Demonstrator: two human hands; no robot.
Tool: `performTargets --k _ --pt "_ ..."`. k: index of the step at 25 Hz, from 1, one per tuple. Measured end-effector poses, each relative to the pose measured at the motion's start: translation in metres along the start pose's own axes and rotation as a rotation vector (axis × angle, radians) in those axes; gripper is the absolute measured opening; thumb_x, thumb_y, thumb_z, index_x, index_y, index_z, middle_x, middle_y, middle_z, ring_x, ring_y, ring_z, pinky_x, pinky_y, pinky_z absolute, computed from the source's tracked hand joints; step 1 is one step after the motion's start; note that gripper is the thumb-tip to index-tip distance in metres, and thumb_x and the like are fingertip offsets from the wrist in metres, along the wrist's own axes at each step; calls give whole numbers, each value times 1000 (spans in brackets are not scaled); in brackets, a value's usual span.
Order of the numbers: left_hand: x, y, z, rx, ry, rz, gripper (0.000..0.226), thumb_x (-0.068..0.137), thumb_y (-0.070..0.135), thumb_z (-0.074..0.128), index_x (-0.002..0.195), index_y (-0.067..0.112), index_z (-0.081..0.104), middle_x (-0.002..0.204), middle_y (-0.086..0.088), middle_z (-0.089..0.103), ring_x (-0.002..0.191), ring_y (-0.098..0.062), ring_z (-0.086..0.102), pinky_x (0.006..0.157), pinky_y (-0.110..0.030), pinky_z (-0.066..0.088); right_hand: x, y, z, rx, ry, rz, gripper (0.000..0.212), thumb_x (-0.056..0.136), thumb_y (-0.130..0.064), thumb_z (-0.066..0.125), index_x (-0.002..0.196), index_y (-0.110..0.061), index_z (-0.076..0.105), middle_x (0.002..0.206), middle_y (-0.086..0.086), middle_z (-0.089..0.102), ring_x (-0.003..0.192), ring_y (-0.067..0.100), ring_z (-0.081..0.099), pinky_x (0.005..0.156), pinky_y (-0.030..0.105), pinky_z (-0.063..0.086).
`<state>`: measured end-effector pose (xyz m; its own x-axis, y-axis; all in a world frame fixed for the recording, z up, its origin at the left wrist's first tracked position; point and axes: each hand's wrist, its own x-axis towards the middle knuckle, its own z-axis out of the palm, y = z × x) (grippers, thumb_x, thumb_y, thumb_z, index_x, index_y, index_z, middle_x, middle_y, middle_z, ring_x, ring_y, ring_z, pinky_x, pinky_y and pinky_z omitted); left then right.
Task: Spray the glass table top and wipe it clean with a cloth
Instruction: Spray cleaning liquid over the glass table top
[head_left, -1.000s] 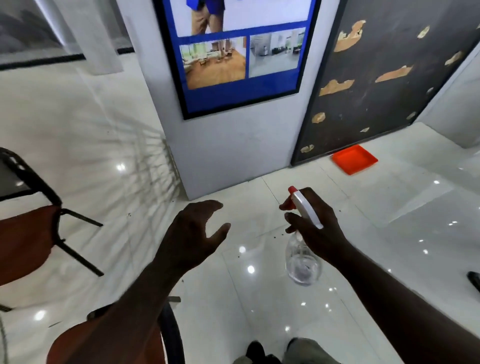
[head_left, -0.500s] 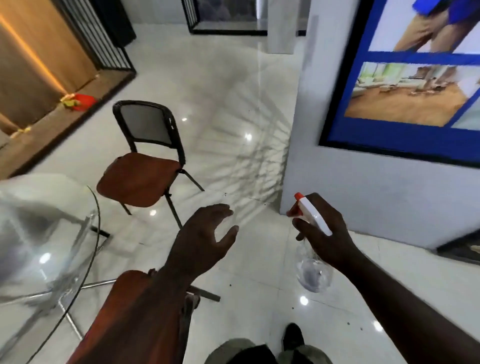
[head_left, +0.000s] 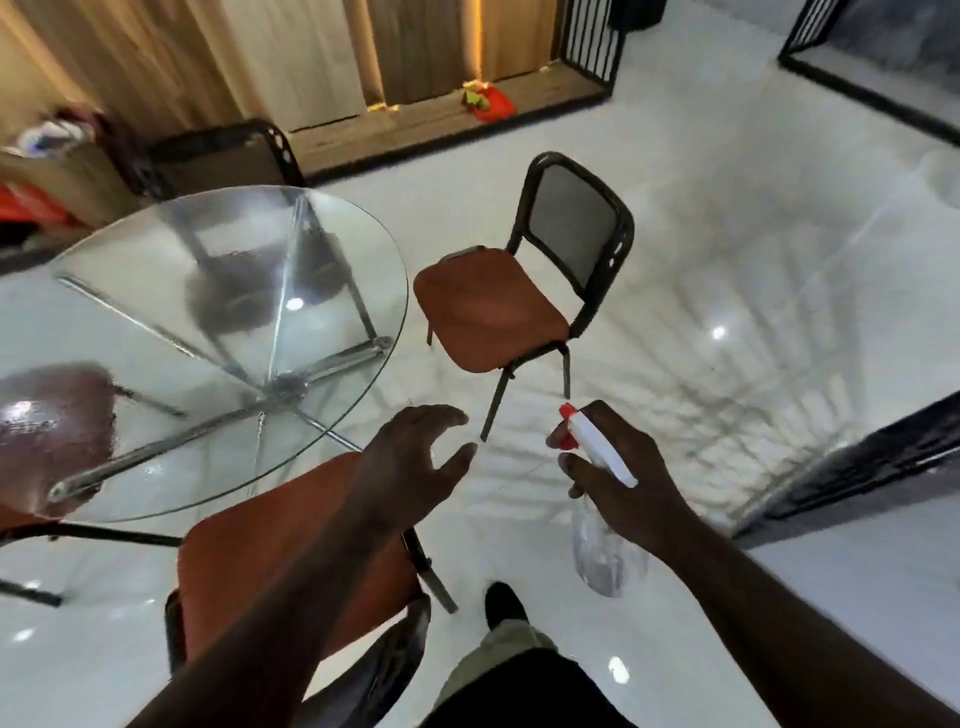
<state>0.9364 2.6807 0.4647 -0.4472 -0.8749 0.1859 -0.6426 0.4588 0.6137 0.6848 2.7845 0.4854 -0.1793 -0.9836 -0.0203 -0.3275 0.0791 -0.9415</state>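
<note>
Glass table top (head_left: 171, 332): round, clear, on chrome legs; located at left, middle distance, well apart from both hands. A second ago it was out of view behind a wall and poster; half a second ago only its edge showed at left; now nearly the whole disc is seen. The view has been swung leftward onto it, so the approach is judged almost complete and spraying not yet begun.

Near items:
- Right hand (head_left: 623, 478): closed around the neck of the spray bottle (head_left: 602, 551), forefinger by the red trigger; grip unchanged across the three moments. Bottle clear, white head, nozzle directed left toward the table, but not over the glass.
- Left hand (head_left: 410, 462): open, fingers spread and curved, nothing held, as before; raised above the near chair (head_left: 270, 551).
- Near chair: orange seat, tucked partly under the table rim, standing between the person and the glass.

Middle: second chair (head_left: 498, 312), orange seat, black frame, just right of the table.

Far: timber-clad wall (head_left: 208, 57).

Cloth: none seen in either hand or on the glass; one would be needed for wiping.
</note>
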Motion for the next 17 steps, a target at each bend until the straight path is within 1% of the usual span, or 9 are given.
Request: performTargets --k 2,4,6,7,9,11,12,14,17 --pt "22 -11 -6 -15 37 -48 38 87 48 68 118 27 73 120 12 72 113 -7 67 98 -33 56 39 -7 8 -12 -61 -24 21 97 3 68 113 -11 66 101 -4 75 73 17 72 59 30 62" --pt "43 -22 -14 -19 83 -111 35 87 47 70 117 29 73 118 12 72 107 -7 68 95 -33 57 80 -12 18 3 -107 -31 25 96 5 68 113 -12 67 100 -3 76 81 20 74 63 39 66" --pt "52 -32 -24 5 119 -195 31 87 42 76 116 30 73 117 13 72 100 -4 67 92 -27 55 117 -16 33 8 -190 -40 31 94 8 67 110 -19 68 100 -7 77 85 19 75 67 41 68" --pt "54 -38 -28 29 141 -227 31 86 39 79 115 30 74 116 13 72 99 -3 66 91 -23 53 134 -17 42 -5 -244 -51 33 93 10 66 110 -18 68 100 -9 77 86 19 75 68 42 68" --pt "55 -53 -36 66 170 -290 31 84 36 82 114 29 74 115 12 73 100 -2 64 89 -16 48 167 -11 64 -38 -342 -74 34 89 14 63 112 -11 68 99 -8 76 89 23 75 69 44 68" --pt "53 -77 -42 69 177 -379 34 85 38 80 117 27 74 117 9 73 105 -3 64 95 -9 42 199 -8 89 -44 -423 -92 31 86 13 62 107 -9 69 98 -6 75 88 25 75 68 47 68" --pt "52 -89 -43 62 179 -434 36 86 42 77 119 28 73 119 8 72 107 -5 65 98 -12 45 215 -6 103 -56 -475 -121 28 85 8 61 105 -9 69 97 -5 74 88 24 75 66 47 68" --pt "50 -111 -41 69 163 -534 39 88 51 69 123 32 69 123 10 70 111 -8 66 98 -27 53 246 -5 130 -76 -584 -162 24 81 -3 59 101 -11 68 94 -5 72 85 21 73 64 44 67" --pt "50 -135 -27 85 156 -683 42 90 52 65 125 29 68 125 9 70 113 -12 67 94 -32 55 293 9 167 -135 -724 -231 19 77 -10 58 93 -15 64 88 -2 70 74 20 69 64 45 63"
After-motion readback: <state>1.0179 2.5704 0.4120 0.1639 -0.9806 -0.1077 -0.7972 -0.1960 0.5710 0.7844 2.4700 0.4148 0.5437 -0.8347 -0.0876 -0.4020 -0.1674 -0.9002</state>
